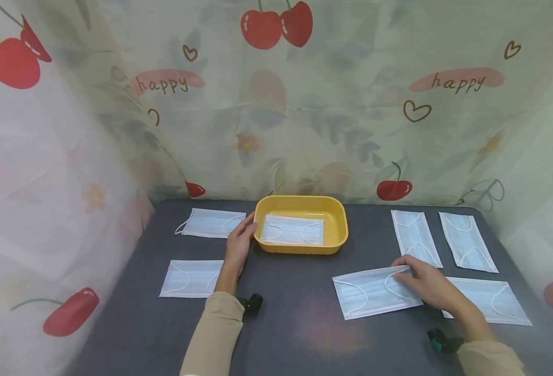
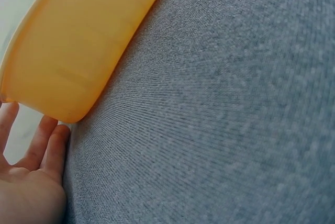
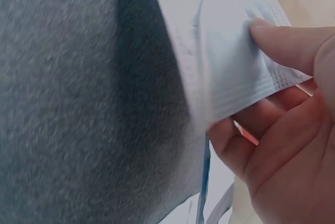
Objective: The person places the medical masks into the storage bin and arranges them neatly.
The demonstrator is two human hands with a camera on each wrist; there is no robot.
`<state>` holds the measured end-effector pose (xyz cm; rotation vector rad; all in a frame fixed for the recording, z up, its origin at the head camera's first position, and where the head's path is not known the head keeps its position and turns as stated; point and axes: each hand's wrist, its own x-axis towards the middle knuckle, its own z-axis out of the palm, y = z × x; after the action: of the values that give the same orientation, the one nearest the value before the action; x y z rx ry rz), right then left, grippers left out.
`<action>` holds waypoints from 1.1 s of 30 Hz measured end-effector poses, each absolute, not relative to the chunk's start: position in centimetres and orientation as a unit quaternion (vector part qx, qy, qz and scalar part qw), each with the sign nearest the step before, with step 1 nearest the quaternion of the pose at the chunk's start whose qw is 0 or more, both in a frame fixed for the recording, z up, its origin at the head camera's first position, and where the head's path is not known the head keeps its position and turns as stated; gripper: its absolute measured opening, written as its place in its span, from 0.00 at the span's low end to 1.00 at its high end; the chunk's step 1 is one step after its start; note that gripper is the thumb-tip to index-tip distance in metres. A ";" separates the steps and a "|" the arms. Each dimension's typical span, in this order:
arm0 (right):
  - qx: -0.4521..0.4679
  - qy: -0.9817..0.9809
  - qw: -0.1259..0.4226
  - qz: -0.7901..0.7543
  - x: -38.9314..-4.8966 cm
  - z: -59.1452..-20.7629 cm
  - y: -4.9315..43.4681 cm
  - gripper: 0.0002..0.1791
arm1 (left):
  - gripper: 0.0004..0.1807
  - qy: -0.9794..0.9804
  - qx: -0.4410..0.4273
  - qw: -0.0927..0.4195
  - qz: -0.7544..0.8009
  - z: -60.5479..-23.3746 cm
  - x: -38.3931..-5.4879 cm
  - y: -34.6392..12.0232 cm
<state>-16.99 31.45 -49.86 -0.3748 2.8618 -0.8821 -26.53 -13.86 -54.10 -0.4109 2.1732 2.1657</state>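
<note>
My right hand (image 1: 430,283) pinches the right end of a light blue face mask (image 1: 372,293), which is tilted above the dark table. In the right wrist view the thumb (image 3: 285,43) lies on the mask's face, and the other fingers are behind it. My left hand (image 1: 238,248) touches the left end of a yellow plastic tray (image 1: 299,250). The left wrist view shows its fingers (image 2: 42,143) fairly straight against the tray's end wall. Inside the tray lies another face mask (image 1: 292,237), its ear loops on top.
Two masks lie left of the tray, a rear mask (image 1: 208,223) and a front mask (image 1: 189,277) partly behind my left forearm. On the right are two slanted masks (image 1: 414,235) and a sideways mask (image 1: 492,300) partly behind my right hand. A printed curtain (image 1: 295,130) hangs behind the table.
</note>
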 end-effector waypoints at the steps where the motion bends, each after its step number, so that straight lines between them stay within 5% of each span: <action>1: -0.125 0.944 0.059 -0.299 -17.0 -49.8 31.4 0.12 | 0.24 0.701 -0.133 0.022 0.700 -54.1 -26.5 -13.9; 33: -0.086 0.903 0.023 -0.420 -18.3 -48.0 28.4 0.13 | 0.23 0.702 -0.135 0.013 0.699 -54.4 -26.6 -13.7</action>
<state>-18.33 28.42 -47.97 -0.2655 2.7960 -1.3004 -26.64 -13.71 -54.39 -0.4197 2.1864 2.1784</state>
